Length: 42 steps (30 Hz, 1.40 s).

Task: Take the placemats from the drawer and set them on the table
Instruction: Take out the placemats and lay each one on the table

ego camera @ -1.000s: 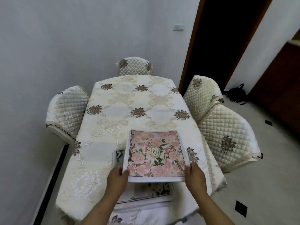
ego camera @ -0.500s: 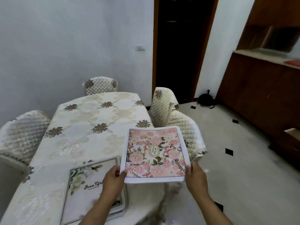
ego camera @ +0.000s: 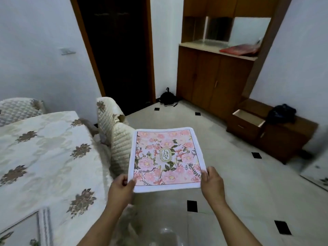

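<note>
I hold a pink floral placemat (ego camera: 166,157) with a white border flat in the air, over the floor to the right of the table (ego camera: 44,157). My left hand (ego camera: 120,189) grips its near left corner and my right hand (ego camera: 212,183) grips its near right corner. A second placemat (ego camera: 23,228), white with a dark border line, lies on the table at the bottom left edge of the view. An open drawer (ego camera: 248,119) shows in the low wooden cabinet at the right.
Two quilted cream chairs (ego camera: 117,135) stand beside the table, just left of the held placemat, and another chair (ego camera: 19,109) at the table's far end. A tall wooden cupboard (ego camera: 213,77) and a dark doorway (ego camera: 120,50) lie ahead. A black bag (ego camera: 167,99) sits on the floor.
My view has swung right, away from the table toward the cabinet and floor. The pink placemat, still in both hands, has left the table and now hangs over the floor.
</note>
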Each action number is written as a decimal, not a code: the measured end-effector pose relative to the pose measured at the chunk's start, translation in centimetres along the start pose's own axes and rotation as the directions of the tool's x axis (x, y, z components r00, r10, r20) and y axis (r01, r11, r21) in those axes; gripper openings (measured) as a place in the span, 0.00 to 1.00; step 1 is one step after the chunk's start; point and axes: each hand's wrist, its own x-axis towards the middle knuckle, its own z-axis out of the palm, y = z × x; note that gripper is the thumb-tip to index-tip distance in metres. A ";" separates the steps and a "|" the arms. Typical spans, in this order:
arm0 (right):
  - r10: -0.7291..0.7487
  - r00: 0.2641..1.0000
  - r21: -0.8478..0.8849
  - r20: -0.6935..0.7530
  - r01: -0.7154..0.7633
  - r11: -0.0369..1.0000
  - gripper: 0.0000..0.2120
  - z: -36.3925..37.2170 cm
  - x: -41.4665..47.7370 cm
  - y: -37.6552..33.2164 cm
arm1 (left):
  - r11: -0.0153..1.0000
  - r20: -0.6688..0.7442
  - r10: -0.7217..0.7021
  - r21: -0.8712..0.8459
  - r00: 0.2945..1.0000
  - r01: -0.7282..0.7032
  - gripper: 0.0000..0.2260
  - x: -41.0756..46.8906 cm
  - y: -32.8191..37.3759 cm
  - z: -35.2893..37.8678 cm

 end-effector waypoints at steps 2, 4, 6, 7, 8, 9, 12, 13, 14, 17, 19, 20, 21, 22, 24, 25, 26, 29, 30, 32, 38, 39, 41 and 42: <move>0.040 0.999 0.011 -0.035 -0.039 0.999 0.13 -1.0 2.2 1.1 | 0.999 0.043 0.037 -0.007 0.998 -0.037 0.04 2.1 1.2 2.6; 0.062 0.996 0.004 -0.063 -0.062 0.998 0.13 -1.8 4.8 2.1 | 0.996 0.087 0.086 -0.008 0.992 -0.085 0.04 4.4 2.4 5.3; 0.072 0.993 -0.024 -0.099 -0.074 0.997 0.12 -2.8 8.1 2.9 | 0.993 0.141 0.119 -0.025 0.983 -0.117 0.06 7.4 3.7 8.7; 0.072 0.990 -0.043 -0.125 -0.078 0.996 0.12 -3.4 9.9 3.2 | 0.992 0.167 0.129 -0.036 0.978 -0.125 0.07 9.0 4.5 10.5; 0.079 0.986 -0.057 -0.149 -0.088 0.994 0.11 -3.9 11.3 3.5 | 0.991 0.195 0.132 -0.049 0.972 -0.124 0.07 10.2 5.5 12.0; 0.093 0.980 -0.069 -0.177 -0.106 0.992 0.12 -4.5 13.1 3.8 | 0.990 0.231 0.138 -0.064 0.963 -0.127 0.07 11.7 6.6 13.9; 0.144 0.956 -0.081 -0.254 -0.170 0.982 0.12 -6.1 17.8 4.7 | 0.982 0.297 0.184 -0.094 0.937 -0.163 0.07 15.4 10.3 18.9; 0.151 0.950 -0.079 -0.273 -0.178 0.981 0.12 -6.5 19.0 4.8 | 0.979 0.312 0.201 -0.096 0.929 -0.180 0.07 16.4 11.5 20.2; 0.160 0.943 -0.073 -0.292 -0.189 0.979 0.12 -6.8 20.4 5.0 | 0.976 0.332 0.216 -0.089 0.918 -0.197 0.07 17.4 12.9 21.5; 0.190 0.923 -0.049 -0.335 -0.219 0.975 0.12 -7.2 24.2 5.8 | 0.971 0.368 0.241 -0.095 0.898 -0.221 0.07 20.6 15.7 24.9; 0.199 0.921 -0.036 -0.334 -0.223 0.974 0.12 -7.1 26.7 6.3 | 0.972 0.374 0.236 -0.091 0.897 -0.218 0.06 22.4 16.9 26.5; 0.206 0.922 -0.026 -0.327 -0.227 0.974 0.12 -7.0 28.3 6.5 | 0.972 0.380 0.235 -0.082 0.894 -0.221 0.06 23.4 17.4 27.5; 0.203 0.926 -0.025 -0.317 -0.223 0.975 0.12 -6.7 30.1 6.7 | 0.972 0.381 0.234 -0.071 0.895 -0.224 0.05 24.5 17.8 28.4; 0.201 0.931 -0.026 -0.306 -0.219 0.975 0.12 -6.2 32.2 6.9 | 0.972 0.371 0.232 -0.058 0.899 -0.227 0.05 25.8 18.3 29.3; 0.192 0.946 -0.033 -0.263 -0.207 0.978 0.12 -5.1 36.6 6.9 | 0.974 0.322 0.226 -0.040 0.919 -0.225 0.05 28.2 19.5 30.7; 0.182 0.957 -0.037 -0.226 -0.195 0.980 0.12 -4.3 39.1 6.9 | 0.975 0.285 0.218 -0.032 0.933 -0.218 0.06 29.5 19.9 31.3; 0.157 0.970 -0.047 -0.183 -0.169 0.985 0.12 -3.4 41.6 6.7 | 0.978 0.247 0.206 -0.019 0.947 -0.208 0.06 30.7 20.4 31.8; 0.043 0.998 -0.068 -0.052 -0.046 0.997 0.11 -0.4 49.3 4.8 | 0.986 0.122 0.165 0.017 0.979 -0.168 0.05 34.1 21.5 32.2; 0.001 1.000 -0.071 0.000 -0.001 0.997 0.11 0.7 51.7 3.8 | 0.989 0.070 0.145 0.022 0.987 -0.147 0.06 35.1 21.7 32.2; -0.064 0.992 -0.054 0.112 0.071 0.996 0.10 3.8 56.0 1.8 | 0.996 -0.039 0.093 0.011 0.995 -0.092 0.07 36.6 22.0 31.2; -0.270 0.883 0.064 0.384 0.266 0.962 0.10 14.0 61.5 -7.0 | 0.994 -0.339 -0.101 -0.084 0.935 0.077 0.08 38.9 20.1 25.9; -0.319 0.853 0.089 0.413 0.311 0.946 0.10 16.0 61.9 -8.6 | 0.989 -0.383 -0.137 -0.105 0.914 0.105 0.07 39.5 19.6 24.8; -0.371 0.802 0.118 0.468 0.360 0.926 0.10 20.2 62.5 -11.4 | 0.979 -0.462 -0.192 -0.153 0.866 0.135 0.06 41.2 18.4 22.7; -0.382 0.781 0.127 0.495 0.369 0.921 0.10 22.4 62.9 -12.8 | 0.976 -0.496 -0.205 -0.169 0.844 0.138 0.06 42.4 17.9 21.7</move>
